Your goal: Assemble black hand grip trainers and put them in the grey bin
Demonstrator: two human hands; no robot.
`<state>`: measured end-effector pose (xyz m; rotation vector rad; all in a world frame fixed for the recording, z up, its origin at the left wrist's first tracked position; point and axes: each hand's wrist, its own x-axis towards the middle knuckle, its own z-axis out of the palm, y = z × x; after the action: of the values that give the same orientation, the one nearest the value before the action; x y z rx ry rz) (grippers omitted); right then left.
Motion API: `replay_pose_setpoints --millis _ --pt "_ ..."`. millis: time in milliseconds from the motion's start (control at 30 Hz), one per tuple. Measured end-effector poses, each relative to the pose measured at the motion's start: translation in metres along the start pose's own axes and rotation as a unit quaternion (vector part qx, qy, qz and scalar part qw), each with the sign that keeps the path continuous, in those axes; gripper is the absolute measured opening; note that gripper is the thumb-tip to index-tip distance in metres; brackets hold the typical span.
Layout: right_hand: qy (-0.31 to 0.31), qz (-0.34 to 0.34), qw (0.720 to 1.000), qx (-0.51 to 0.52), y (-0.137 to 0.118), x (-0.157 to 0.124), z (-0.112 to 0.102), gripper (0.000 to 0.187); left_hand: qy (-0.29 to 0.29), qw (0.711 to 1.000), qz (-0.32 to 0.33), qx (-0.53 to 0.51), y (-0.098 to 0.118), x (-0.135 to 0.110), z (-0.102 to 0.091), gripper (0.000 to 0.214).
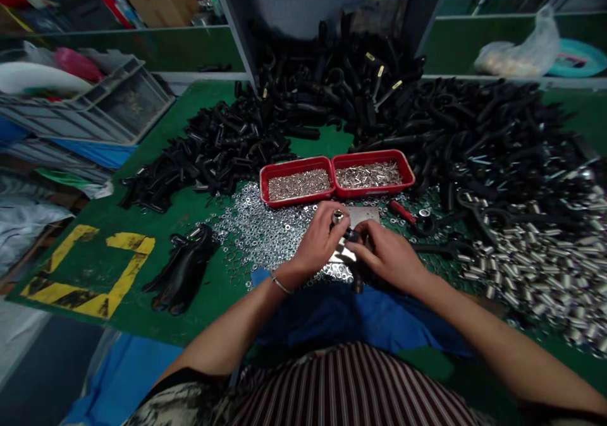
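Looks like a hand-fitting step to me: the left hand's (322, 235) fingers are pinched round a shiny metal sleeve (337, 215), the right's (392, 255) grip a black part (351, 235), all over the metal plate (370, 215) at 6 o'clock from the red trays (298, 200). Next move probably calls for steady two-handed alignment.

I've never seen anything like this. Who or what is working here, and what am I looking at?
There is no machine arm: a person's bare left hand and right hand are working, seen by a camera worn on the head. Together they hold a small black part with shiny metal. On the green work table are two red rectangular trays of tiny metal pieces, scattered small silver rings, heaps of black parts and, at right, shiny metal cylinders.
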<state>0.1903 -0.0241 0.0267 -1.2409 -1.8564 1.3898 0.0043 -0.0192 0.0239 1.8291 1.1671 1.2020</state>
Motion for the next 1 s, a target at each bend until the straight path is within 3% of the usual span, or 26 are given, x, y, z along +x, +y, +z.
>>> replay_pose_setpoints --millis 67,167,300,367,433,567,633,700,800,867,933,1000 --pt "-0.001 0.003 1.0 0.026 -0.002 0.0 -0.001 0.046 0.019 1.0 -0.011 0.002 0.001 0.0 0.001 0.021" --pt "-0.11 0.044 0.988 0.095 -0.003 -0.002 -0.001 0.061 -0.021 0.999 0.035 0.024 0.004 -0.001 0.0 0.017" --pt "-0.019 0.007 0.999 0.047 -0.003 -0.005 0.0 0.042 0.01 0.999 0.028 0.037 0.003 -0.004 -0.001 0.017" --pt "-0.048 0.003 0.998 0.049 -0.003 -0.006 0.002 0.045 0.026 0.997 0.045 0.053 0.001 -0.006 -0.001 0.017" --pt "-0.088 0.003 0.995 0.046 -0.005 -0.007 0.003 0.05 0.007 0.994 0.088 0.072 -0.001 -0.008 -0.001 0.015" --pt "-0.017 -0.019 0.999 -0.036 -0.005 -0.01 0.003 0.043 0.003 0.992 0.091 0.093 0.0 -0.007 -0.003 0.015" --pt "-0.07 0.008 0.998 -0.001 -0.002 -0.011 0.003 0.05 -0.029 0.99 0.06 0.125 0.0 -0.001 -0.002 0.016" --pt "-0.117 0.024 0.993 -0.022 0.004 -0.012 0.0 0.053 -0.107 0.977 0.027 0.184 -0.003 0.008 0.005 0.018" --pt "-0.072 0.026 0.971 -0.226 0.014 -0.017 -0.012 0.037 -0.233 0.929 0.002 0.289 -0.015 0.023 0.023 0.017" --pt "-0.045 0.024 0.949 -0.313 0.022 -0.028 -0.025 0.03 -0.287 0.893 0.006 0.346 -0.021 0.032 0.033 0.019" --pt "-0.043 0.01 0.943 -0.329 0.032 -0.047 -0.042 0.031 -0.297 0.881 0.022 0.368 -0.022 0.043 0.038 0.024" --pt "-0.039 -0.003 0.943 -0.331 0.043 -0.07 -0.057 0.033 -0.27 0.893 0.047 0.357 -0.02 0.061 0.037 0.022"
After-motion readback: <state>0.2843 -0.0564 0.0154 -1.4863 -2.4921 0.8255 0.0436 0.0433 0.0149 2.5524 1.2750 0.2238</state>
